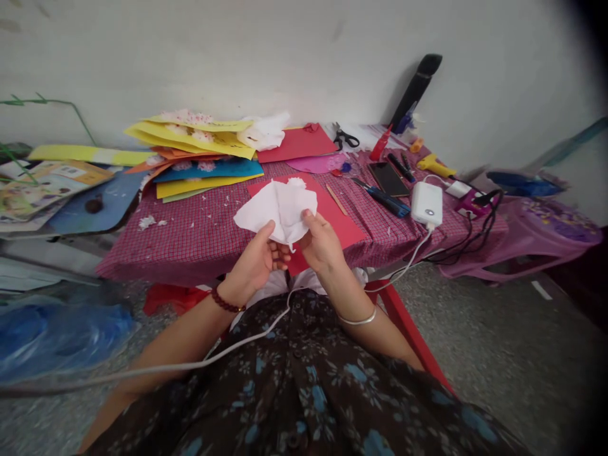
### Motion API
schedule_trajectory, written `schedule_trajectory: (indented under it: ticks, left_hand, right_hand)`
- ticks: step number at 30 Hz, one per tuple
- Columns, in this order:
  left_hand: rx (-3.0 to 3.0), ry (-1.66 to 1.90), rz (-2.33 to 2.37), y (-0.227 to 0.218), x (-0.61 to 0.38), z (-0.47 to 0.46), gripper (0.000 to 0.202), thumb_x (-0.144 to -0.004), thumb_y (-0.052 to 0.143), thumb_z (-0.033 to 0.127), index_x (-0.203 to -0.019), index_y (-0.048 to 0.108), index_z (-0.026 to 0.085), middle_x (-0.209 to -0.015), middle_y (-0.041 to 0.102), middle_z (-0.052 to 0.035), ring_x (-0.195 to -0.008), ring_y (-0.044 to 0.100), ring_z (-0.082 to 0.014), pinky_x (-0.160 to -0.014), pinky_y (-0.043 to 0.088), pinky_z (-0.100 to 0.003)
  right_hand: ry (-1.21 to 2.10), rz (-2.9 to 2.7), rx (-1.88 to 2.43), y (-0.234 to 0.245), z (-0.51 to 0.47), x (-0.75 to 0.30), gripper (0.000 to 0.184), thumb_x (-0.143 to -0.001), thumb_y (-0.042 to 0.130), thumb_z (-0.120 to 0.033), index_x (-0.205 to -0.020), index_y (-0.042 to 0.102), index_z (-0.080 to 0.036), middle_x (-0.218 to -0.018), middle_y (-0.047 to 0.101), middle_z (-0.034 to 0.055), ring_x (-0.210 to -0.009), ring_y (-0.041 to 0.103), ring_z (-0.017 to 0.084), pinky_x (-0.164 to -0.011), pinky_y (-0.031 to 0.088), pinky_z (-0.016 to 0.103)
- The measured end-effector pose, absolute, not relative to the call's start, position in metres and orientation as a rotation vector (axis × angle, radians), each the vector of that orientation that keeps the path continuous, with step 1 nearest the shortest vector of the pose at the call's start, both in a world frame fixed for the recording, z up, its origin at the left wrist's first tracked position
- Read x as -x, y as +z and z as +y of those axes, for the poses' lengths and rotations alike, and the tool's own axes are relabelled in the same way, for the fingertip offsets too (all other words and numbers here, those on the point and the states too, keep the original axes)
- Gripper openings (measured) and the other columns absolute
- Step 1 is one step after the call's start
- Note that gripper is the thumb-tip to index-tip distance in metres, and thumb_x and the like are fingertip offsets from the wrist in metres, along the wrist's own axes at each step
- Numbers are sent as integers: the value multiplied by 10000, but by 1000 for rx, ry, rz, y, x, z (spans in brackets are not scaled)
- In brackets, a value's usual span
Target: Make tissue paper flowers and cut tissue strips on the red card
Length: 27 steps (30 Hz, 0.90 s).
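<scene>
We've got the white paper (256,212) near ctr., held over the red sheet (344,221) (can't tell if touching), L hand (259,256) and R hand (323,240) each pinching its near edge, thumbs on top & fingers curled beneath, prob. so the thin stuff stays spread w/o flopping. Stacked coloured sheets (209,168) sit far left and scissors (346,137) far right of ctr., presumably to keep the near work area free. Paper looks soft, approx. fan-shaped, w/ a mid crease, frilly far bit & small twisted near tip.
</scene>
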<state>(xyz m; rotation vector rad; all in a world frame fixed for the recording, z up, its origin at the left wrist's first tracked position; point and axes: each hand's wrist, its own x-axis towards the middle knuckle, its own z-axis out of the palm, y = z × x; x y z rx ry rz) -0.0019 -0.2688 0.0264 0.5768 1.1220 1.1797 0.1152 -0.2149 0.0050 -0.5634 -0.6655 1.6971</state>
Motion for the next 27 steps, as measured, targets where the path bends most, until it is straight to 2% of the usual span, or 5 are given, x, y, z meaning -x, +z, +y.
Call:
schedule_trajectory:
  ticks: [5, 9, 15, 21, 27]
  left_hand:
    - [-636, 1233, 1219, 20, 4, -273, 266, -789, 765, 374, -798, 660, 130, -621, 669, -48, -520, 631, -146, -491, 542, -245]
    - [-681, 1332, 1272, 13, 12, -280, 323, -710, 829, 396, -799, 658, 138, -631, 676, -34, -530, 632, -150, -495, 542, -254]
    - [-759, 1485, 1307, 17, 37, -278, 323, -543, 907, 259, -721, 661, 150, -627, 665, 26, -505, 563, -86, -479, 447, -180]
    - [-768, 1741, 1314, 39, 67, -264, 335, -510, 888, 167, -630, 576, 188, -629, 656, 58, -520, 575, -84, -502, 482, -179]
    - [-647, 1809, 1365, 58, 92, -253, 305, -625, 823, 59, -839, 653, 194, -652, 656, 76, -557, 642, -100, -564, 552, -185]
  right_hand:
    - [1647, -629, 597, 2, -211, -120, 203, -802, 807, -351, -935, 710, -232, -890, 804, -4, -893, 750, 187, -871, 610, 327]
    - [1702, -403, 655, 1, -199, -130, 52, -895, 695, -251, -938, 700, -223, -936, 803, 5, -910, 746, 171, -948, 598, 337]
    - [1815, -282, 620, 4, -189, -142, 194, -1011, 512, -220, -1063, 699, -212, -961, 821, 18, -902, 769, 184, -996, 605, 399]
    - [1731, -459, 712, 2, -181, -139, 137, -934, 595, -183, -1010, 708, -205, -906, 829, 21, -903, 784, 196, -964, 623, 360]
    - [1689, -648, 802, -6, -153, -122, 92, -946, 639, -209, -875, 694, -186, -696, 764, 6, -764, 767, 200, -846, 649, 355]
